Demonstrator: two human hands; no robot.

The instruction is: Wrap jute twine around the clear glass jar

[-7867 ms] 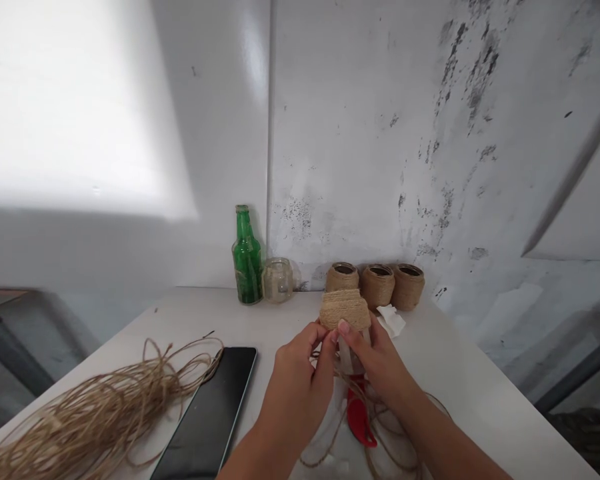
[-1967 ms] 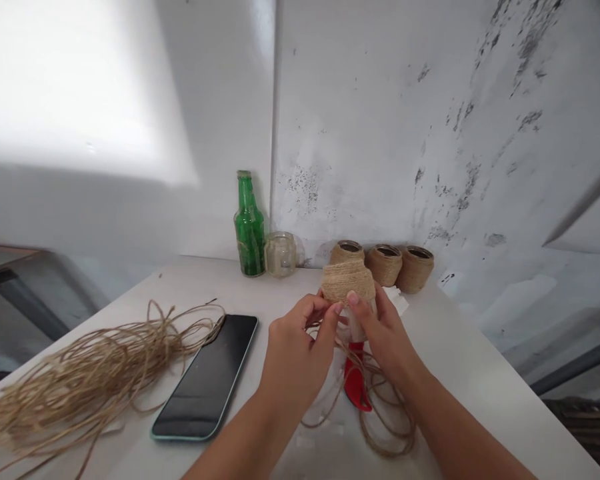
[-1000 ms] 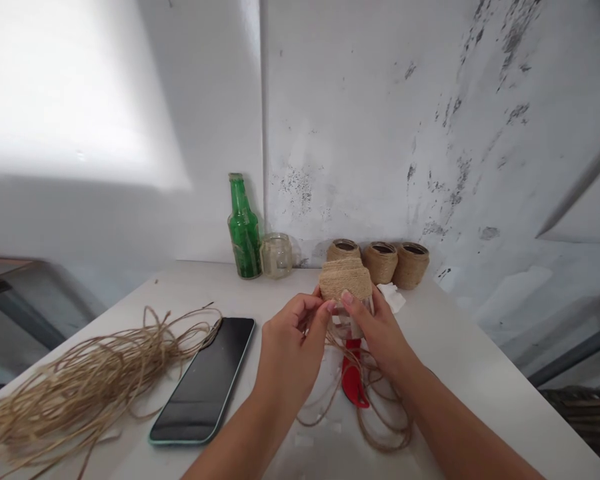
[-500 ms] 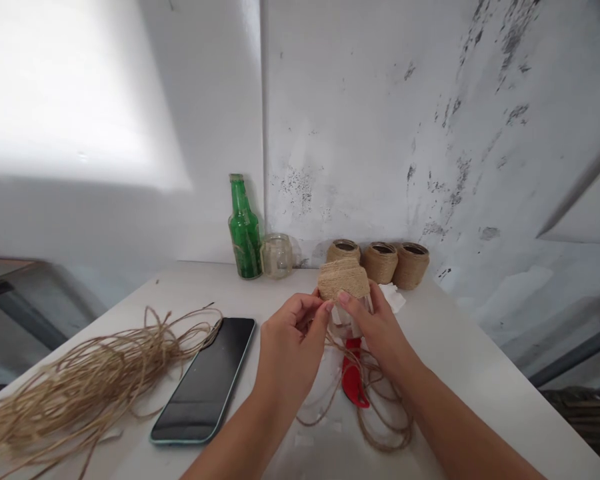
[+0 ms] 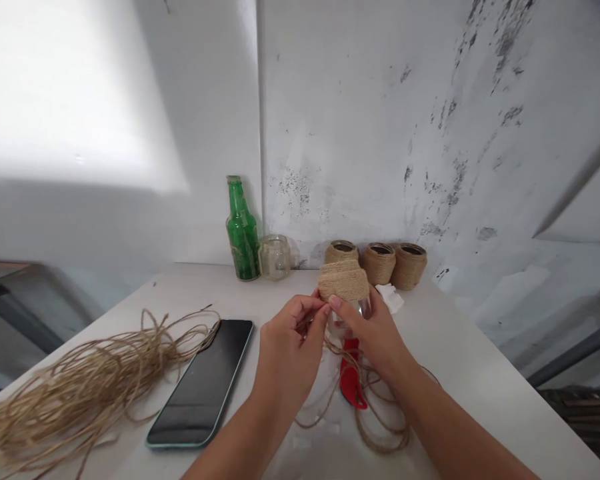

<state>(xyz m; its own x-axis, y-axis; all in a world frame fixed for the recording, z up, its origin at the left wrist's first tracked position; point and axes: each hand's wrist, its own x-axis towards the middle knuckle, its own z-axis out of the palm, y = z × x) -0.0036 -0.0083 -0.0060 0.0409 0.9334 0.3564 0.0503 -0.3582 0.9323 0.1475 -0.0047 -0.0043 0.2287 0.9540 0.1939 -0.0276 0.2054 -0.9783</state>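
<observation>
Holding a glass jar [image 5: 347, 321] over the white table [image 5: 455, 393], its upper part wound in jute twine [image 5: 344, 281]; right hand [image 5: 375, 340] clamped around the bare glass below the wrapping; left hand [image 5: 290, 353] just beside it, fingertips [image 5: 316, 308] pinched together at the jar's edge, anything between them hidden; a loose twine coil [image 5: 380, 427] lies beneath the hands, beside a red plastic piece [image 5: 353, 383]; a black smartphone [image 5: 200, 383] lies left of them, a bundle of jute strands [image 5: 90, 380] touching its far corner; along the wall stand a green glass bottle [image 5: 241, 233], a bare glass jar [image 5: 275, 257] and three twine-wrapped jars [image 5: 380, 265]; a white paper scrap [image 5: 390, 298] lies just in front of those three.
</observation>
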